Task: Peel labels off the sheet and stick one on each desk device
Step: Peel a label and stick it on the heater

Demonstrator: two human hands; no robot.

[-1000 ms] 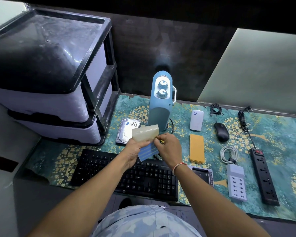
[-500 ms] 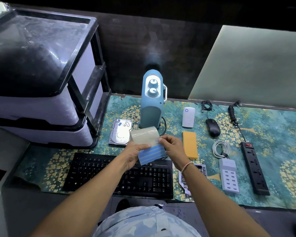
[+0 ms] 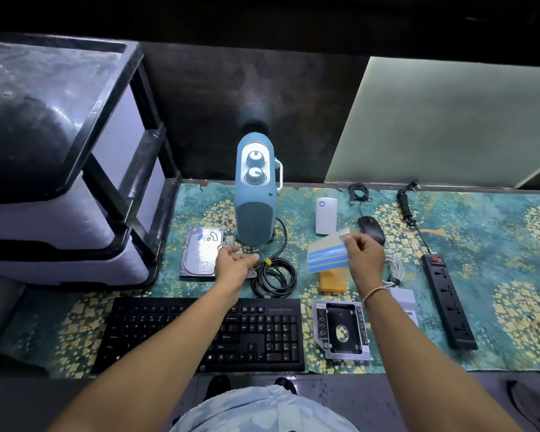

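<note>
My right hand (image 3: 364, 258) pinches the right edge of the label sheet (image 3: 327, 254), a pale backing with blue strips, held in the air above the yellow pad (image 3: 333, 283). My left hand (image 3: 235, 267) hovers with loosely bent fingers between the hard drive (image 3: 201, 253) and the coiled black cable (image 3: 274, 276); nothing shows plainly in it. The hard drive bears a small blue label near its top. A blue heater (image 3: 256, 198) stands behind. The keyboard (image 3: 200, 335), drive caddy (image 3: 342, 329), white box (image 3: 325, 215), mouse (image 3: 372, 229), USB charger (image 3: 406, 304) and power strip (image 3: 449, 304) lie around.
A black-framed drawer unit (image 3: 60, 169) fills the left side up to the mat's edge. A white cable coil (image 3: 394, 267) lies right of my right hand. A pale panel (image 3: 443, 120) leans at the back right. The patterned mat (image 3: 512, 244) extends to the right.
The sheet passed from my left hand to my right and moved right, over the yellow pad. My left hand let go and dropped toward the black cable. The view shifted left.
</note>
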